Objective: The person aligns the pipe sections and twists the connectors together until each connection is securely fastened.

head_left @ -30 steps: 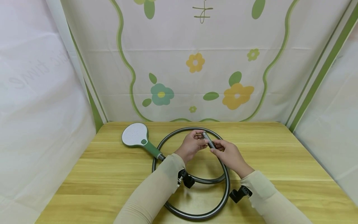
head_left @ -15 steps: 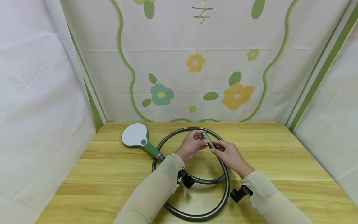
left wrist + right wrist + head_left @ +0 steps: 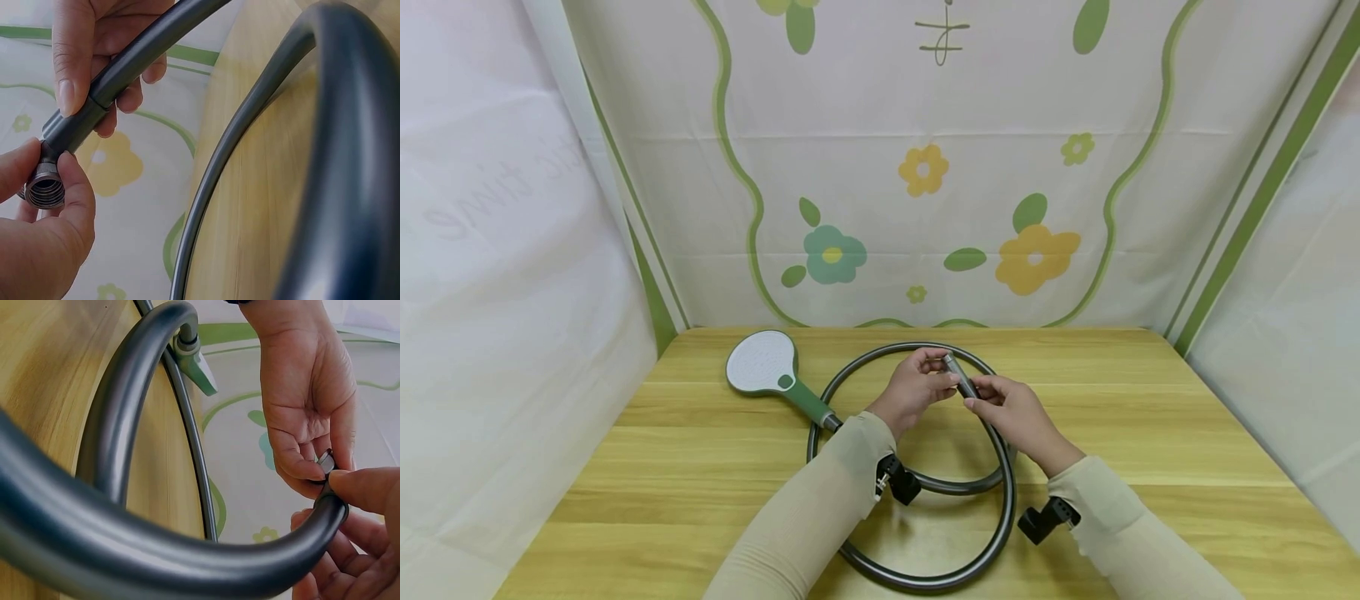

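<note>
A dark grey shower hose (image 3: 1009, 500) lies in loops on the table, its free end raised between both hands. My left hand (image 3: 910, 392) pinches the silver threaded nut (image 3: 47, 192) on that end between thumb and fingers. Just behind the nut, my right hand (image 3: 1017, 418) grips the hose's dark end sleeve (image 3: 72, 128). In the left wrist view the nut's opening and inner thread show. At the left lies a green handheld shower head (image 3: 808, 402) with a white round face, facing up. Its handle meets a hose fitting; my left forearm partly hides the hose beyond it.
The wooden table (image 3: 662, 492) runs under the hose and shower head. A white cloth backdrop (image 3: 880, 208) with printed flowers stands at the table's far edge, and white cloth walls flank both sides. Black wrist cameras (image 3: 901, 479) sit close above the hose loops.
</note>
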### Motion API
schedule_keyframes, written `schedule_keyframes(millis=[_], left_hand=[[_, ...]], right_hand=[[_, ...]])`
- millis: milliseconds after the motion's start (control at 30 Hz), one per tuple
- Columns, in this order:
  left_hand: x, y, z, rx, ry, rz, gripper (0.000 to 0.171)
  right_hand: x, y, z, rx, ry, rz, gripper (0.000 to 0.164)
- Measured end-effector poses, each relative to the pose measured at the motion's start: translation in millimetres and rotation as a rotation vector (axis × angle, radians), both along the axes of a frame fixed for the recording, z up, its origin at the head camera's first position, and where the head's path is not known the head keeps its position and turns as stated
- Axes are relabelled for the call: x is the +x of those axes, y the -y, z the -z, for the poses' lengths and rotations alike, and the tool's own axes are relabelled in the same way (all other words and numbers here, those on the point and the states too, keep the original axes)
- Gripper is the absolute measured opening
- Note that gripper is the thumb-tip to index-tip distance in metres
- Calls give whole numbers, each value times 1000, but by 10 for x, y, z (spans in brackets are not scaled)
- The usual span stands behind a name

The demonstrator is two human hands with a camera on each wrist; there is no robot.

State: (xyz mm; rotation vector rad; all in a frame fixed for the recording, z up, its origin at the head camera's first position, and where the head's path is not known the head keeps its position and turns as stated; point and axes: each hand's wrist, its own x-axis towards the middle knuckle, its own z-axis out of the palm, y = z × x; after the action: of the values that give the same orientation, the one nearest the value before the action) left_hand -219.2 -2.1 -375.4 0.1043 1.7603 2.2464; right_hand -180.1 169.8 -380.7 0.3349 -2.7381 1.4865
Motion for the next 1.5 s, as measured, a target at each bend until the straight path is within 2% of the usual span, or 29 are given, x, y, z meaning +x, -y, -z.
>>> schedule_keyframes(millis=[167, 400, 867, 1100, 1500], left_hand=[[-2, -2, 4, 0, -13, 10, 41], [3, -8, 1, -48, -25, 18, 41], [-22, 13, 19, -203, -87, 37, 39], [-40, 30, -13, -282, -88, 61, 41], [-129, 29, -91, -394, -77, 103, 31]], right_hand=[[2, -6, -8, -3, 18, 1, 39], [-5, -21, -3, -12, 38, 2, 41], [-26, -47, 28, -14, 65, 11, 40], [-28, -45, 21, -6, 74, -1, 39], [-80, -38, 18, 16, 95, -12, 35]])
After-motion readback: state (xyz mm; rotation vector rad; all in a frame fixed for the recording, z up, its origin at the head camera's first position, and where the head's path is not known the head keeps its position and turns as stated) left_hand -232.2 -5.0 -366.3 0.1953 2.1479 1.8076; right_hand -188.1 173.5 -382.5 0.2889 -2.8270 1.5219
